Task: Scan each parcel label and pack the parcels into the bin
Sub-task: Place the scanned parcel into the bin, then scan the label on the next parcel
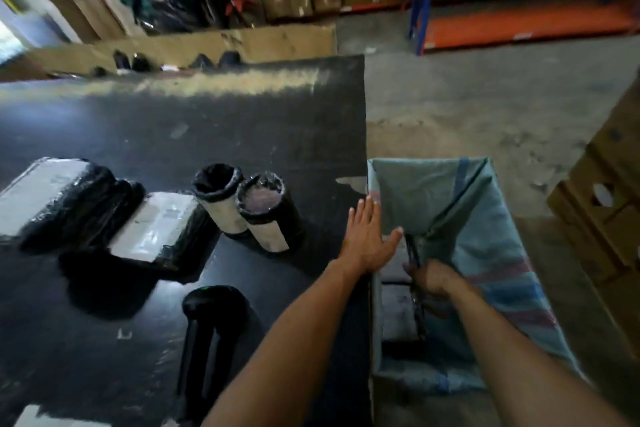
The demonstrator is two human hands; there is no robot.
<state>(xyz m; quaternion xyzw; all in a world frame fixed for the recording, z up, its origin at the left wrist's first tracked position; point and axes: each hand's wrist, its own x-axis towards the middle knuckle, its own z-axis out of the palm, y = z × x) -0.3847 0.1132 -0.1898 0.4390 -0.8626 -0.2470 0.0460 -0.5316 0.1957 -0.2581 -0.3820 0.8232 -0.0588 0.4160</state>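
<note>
1. Head view, the step in hand: I judge I am packing, not scanning. My right hand (431, 279) is down inside the bin (485, 204), which stands just beside the table (207, 121) at its right edge, and it is setting a flat black-wrapped parcel (417, 305) on edge against the parcels already lying in the bin's left side.

2. Fingers of the right hand: they are curled round the upper part of that thin parcel and grip it. The fingertips themselves are hidden behind it and the frame is blurred, so I cannot tell how tightly.

3. Fingers of the left hand (369, 236): straight, spread and holding nothing. The hand lies flat at the bin's near-left rim, thumb reaching over toward the liner. Whether it presses the rim or only hovers by it I cannot tell.

4. What is left, relative to the bin: two upright wrapped rolls (242, 208) stand on the table near the bin's left, and flat labelled parcels (152, 229) lie further left, well apart from it. The scanner (207, 333) lies on the table between me and the rolls.

5. Next move, as I judge it: let the parcel settle snugly, then take up the scanner and the nearest roll.
</note>
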